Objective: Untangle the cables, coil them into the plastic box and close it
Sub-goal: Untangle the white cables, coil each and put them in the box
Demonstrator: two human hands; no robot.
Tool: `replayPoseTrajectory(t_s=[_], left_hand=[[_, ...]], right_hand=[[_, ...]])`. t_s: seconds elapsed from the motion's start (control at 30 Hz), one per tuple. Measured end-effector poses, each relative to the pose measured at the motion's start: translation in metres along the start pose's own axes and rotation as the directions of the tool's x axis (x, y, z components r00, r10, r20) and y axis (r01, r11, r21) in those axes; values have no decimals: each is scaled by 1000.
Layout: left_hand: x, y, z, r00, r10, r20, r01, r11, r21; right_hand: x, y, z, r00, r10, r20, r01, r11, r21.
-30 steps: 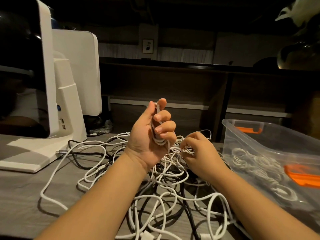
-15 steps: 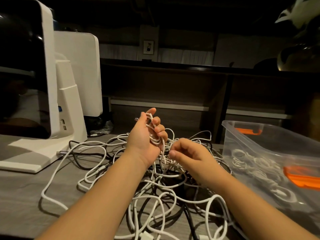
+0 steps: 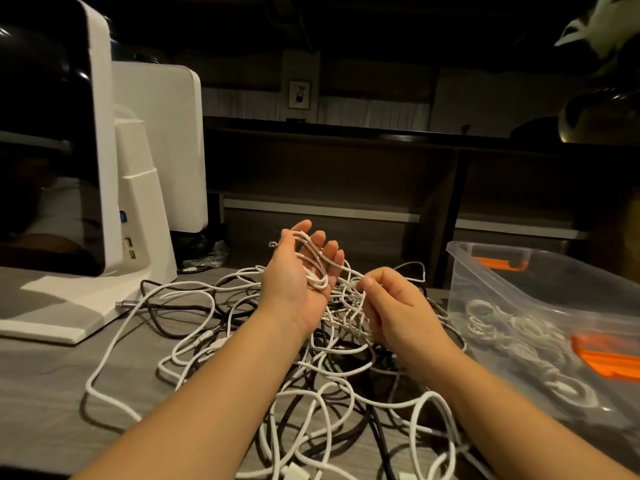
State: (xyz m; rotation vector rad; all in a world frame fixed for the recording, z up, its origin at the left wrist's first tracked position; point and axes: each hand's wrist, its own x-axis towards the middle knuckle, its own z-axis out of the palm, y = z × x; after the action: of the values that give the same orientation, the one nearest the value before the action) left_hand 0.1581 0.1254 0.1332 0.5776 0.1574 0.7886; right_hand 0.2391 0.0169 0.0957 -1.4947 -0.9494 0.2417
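A tangle of white and black cables (image 3: 311, 368) lies on the grey table in front of me. My left hand (image 3: 298, 271) is raised palm up above the pile, fingers spread, with several loops of a white cable (image 3: 317, 268) lying across the palm. My right hand (image 3: 391, 306) is beside it to the right and pinches the same white cable between thumb and forefinger. A clear plastic box (image 3: 540, 306) with orange latches stands at the right, with coiled white cables (image 3: 512, 327) inside.
A white monitor stand and screen (image 3: 104, 188) take up the left of the table. A second white panel (image 3: 166, 143) stands behind it. A dark shelf unit (image 3: 381, 174) runs along the back. A cable plug (image 3: 124, 304) lies by the stand's base.
My left hand has come down and opened from a fist round the coil to a spread palm. My right hand has lifted slightly and now pinches the cable near the left hand.
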Motion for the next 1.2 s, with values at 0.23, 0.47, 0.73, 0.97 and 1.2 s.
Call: replayPoseTrajectory(t_s=[0.23,0.47,0.73,0.97,1.2], left_hand=[[1,3,-3,999,11,34,-11,1000,3],[9,5,-8,985,156,-73,-139,970,201],[12,14,-11,904,395,-167,-332,891,309],[11,9,-12,865,498,-64,-395,754,524],[16,7,-15,882,453,-128,-328,787,523]], right_hand=[[4,3,3,989,50,142,19,895,-446],[-7,-3,-2,941,-59,334,232,831,-505],[-6,-4,-10,954,-127,271,228,896,-381],[-5,-6,-4,948,-178,263,301,769,-564],[-7,-7,-4,901,-157,404,368,769,-523]])
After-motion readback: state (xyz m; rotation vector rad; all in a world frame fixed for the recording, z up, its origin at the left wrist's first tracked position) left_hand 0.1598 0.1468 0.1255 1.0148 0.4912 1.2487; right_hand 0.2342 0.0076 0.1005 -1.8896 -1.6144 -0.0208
